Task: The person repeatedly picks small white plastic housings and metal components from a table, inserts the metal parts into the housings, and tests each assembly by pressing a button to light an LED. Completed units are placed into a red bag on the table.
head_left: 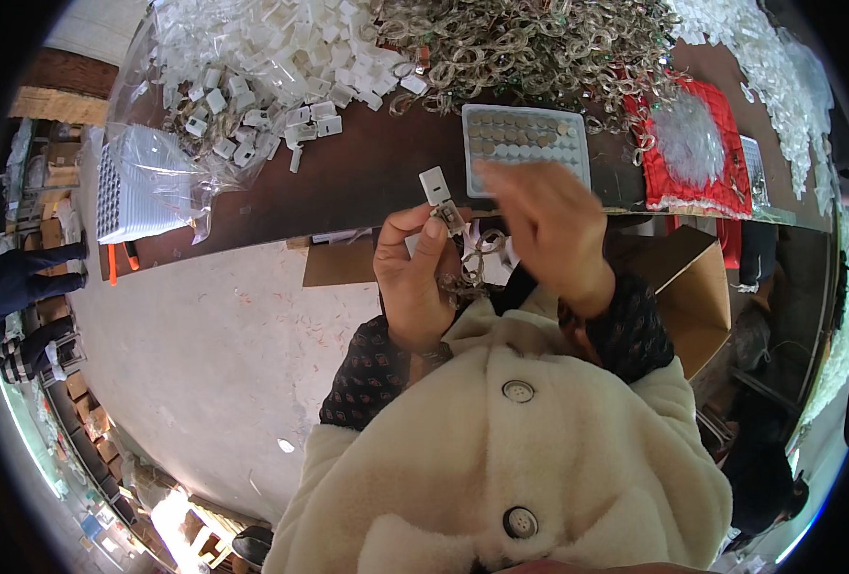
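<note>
Between the thumb and fingers of my left hand (413, 277) is a small white battery case (434, 187), its lid swung up and its lower part pinched. From it a looped bundle of thin wire (477, 256) hangs beside my palm. My right hand (551, 225), smeared by motion, hovers over the near edge of a white tray (578, 182), to the right of the case. Round, coin-like button cells (520, 129) sit in rows in the tray. Whether the right fingertips hold anything cannot be made out.
White plastic cases (300, 57) are heaped at the back left, some in clear bags. Coiled wire bundles (530, 53) pile up behind the tray. Stacked trays (142, 187) stand left; a red bag (712, 143) lies right. Below the table is an open cardboard box (697, 297).
</note>
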A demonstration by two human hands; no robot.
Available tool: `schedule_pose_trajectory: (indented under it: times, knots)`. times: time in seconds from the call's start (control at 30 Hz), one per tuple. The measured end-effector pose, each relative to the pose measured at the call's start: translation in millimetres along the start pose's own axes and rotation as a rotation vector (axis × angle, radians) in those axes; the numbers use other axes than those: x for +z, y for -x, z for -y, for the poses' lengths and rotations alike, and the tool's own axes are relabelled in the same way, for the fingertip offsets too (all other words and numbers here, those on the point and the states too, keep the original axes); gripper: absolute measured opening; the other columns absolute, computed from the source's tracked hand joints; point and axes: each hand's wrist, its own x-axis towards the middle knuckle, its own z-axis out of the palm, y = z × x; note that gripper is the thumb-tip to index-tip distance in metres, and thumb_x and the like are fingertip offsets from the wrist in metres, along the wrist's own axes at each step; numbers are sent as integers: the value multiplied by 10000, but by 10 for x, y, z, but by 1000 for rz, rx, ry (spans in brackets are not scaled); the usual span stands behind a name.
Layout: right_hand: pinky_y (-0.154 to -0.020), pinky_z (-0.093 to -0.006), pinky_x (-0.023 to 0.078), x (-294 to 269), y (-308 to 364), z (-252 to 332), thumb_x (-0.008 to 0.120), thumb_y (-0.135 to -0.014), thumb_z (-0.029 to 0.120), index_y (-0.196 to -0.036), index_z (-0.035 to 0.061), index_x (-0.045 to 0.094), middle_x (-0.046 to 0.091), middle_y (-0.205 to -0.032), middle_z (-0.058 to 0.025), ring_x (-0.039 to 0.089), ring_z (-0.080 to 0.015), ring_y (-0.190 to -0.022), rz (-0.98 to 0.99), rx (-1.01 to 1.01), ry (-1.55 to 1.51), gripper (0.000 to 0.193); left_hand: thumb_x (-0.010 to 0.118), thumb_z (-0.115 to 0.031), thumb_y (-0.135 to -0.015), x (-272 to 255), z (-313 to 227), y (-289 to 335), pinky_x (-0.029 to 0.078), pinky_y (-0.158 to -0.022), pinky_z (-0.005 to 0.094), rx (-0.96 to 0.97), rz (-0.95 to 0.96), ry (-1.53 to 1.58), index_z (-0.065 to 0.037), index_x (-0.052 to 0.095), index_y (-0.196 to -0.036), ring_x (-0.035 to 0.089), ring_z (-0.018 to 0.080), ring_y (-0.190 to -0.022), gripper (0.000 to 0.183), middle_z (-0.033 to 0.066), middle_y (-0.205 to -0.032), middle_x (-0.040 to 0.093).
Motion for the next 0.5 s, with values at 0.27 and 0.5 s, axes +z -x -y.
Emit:
schedule_pose_trajectory:
  times: [0.27,0.5]
  knots:
    - [-694,-373,517,97,-86,-292,717,-812,-4,-1007,63,710,644,-888,-78,632,-293,-804,90,12,226,206,611,-89,-979,-22,-57,-96,376,-507,204,-26,30,4,-79,590,-1099,432,41,-560,122,176,-1061,708]
    - [-732,-417,503,5,16,102,694,-787,-2,-969,68,667,654,-907,-99,620,-322,-830,118,154,-184,197,606,-49,-972,2,43,-13,391,-521,195,-22,-15,72,-59,591,-1076,464,25,-595,105,78,-917,685]
